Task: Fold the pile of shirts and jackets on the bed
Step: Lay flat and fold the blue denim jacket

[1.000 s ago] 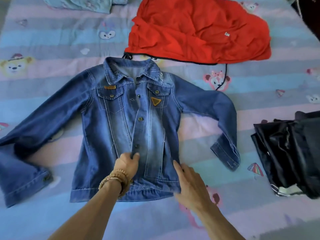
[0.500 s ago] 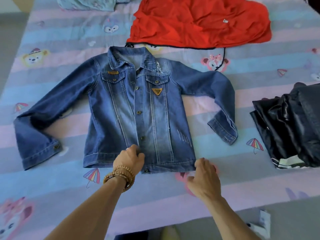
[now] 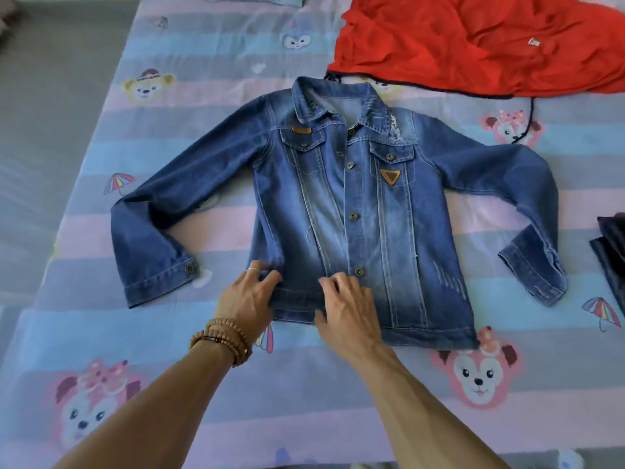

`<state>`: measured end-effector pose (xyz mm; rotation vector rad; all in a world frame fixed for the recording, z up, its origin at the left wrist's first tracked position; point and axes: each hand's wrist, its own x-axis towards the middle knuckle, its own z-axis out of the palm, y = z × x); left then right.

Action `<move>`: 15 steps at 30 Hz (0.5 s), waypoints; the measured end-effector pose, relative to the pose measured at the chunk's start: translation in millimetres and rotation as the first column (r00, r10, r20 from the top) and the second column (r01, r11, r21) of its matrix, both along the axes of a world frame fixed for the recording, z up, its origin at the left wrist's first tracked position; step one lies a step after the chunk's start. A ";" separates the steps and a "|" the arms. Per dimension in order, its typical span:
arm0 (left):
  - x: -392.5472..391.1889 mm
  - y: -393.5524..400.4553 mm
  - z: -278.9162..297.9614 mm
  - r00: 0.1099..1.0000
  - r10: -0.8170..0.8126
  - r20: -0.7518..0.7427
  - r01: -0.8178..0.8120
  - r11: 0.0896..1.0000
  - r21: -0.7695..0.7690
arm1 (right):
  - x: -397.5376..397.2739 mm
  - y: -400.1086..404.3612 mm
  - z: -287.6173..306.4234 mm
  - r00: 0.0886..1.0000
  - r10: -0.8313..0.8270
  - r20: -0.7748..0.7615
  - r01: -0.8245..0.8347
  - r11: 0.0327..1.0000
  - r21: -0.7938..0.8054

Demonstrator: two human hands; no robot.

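Blue denim jacket (image 3: 355, 211) flat on striped cartoon-print bed (image 3: 101, 333). Left hand (image 3: 248, 297) pinches hem corner, right hand (image 3: 348, 308) fingers spread, pressing hem, probably squaring it for folding.

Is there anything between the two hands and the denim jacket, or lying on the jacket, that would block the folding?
Nothing visible does. The left hand and right hand are already on the denim jacket at its bottom hem. Nothing lies on it; the red garment lies just beyond the collar.
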<state>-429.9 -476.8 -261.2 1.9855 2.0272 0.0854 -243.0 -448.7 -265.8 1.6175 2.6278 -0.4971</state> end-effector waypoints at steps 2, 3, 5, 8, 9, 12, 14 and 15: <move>-6.6 6.0 6.4 0.995 0.044 0.092 -0.055 0.992 0.113 | -1.4 2.7 -3.9 0.999 -0.017 0.033 0.013 0.994 0.110; -10.2 6.9 10.4 0.987 0.086 0.139 -0.108 0.980 0.165 | 2.7 5.4 -4.4 0.999 -0.016 0.047 0.007 0.985 0.174; -23.0 0.2 14.0 0.961 0.171 0.216 -0.218 0.951 0.218 | 8.7 12.0 -0.4 0.996 -0.045 0.076 0.018 0.947 0.319; -46.7 -24.7 7.4 0.947 0.246 0.208 -0.291 0.930 0.225 | 8.7 7.9 9.8 0.996 0.032 0.077 -0.063 0.895 0.442; -56.6 -34.4 1.9 0.943 0.276 0.186 -0.311 0.930 0.196 | 4.6 2.1 11.4 0.993 0.089 0.075 -0.113 0.891 0.441; -71.6 -51.2 -14.6 0.951 0.307 0.044 -0.309 0.950 0.039 | 1.3 -15.7 4.3 0.974 0.164 0.154 -0.203 0.934 0.292; -73.2 -51.0 -15.4 0.951 0.308 -0.013 -0.308 0.951 -0.038 | 0.7 -20.4 0.8 0.973 0.117 0.199 -0.144 0.981 0.128; -74.3 -47.7 -12.9 0.947 0.320 -0.019 -0.321 0.944 -0.082 | -2.2 -20.1 3.0 0.972 0.109 0.207 -0.124 0.990 0.060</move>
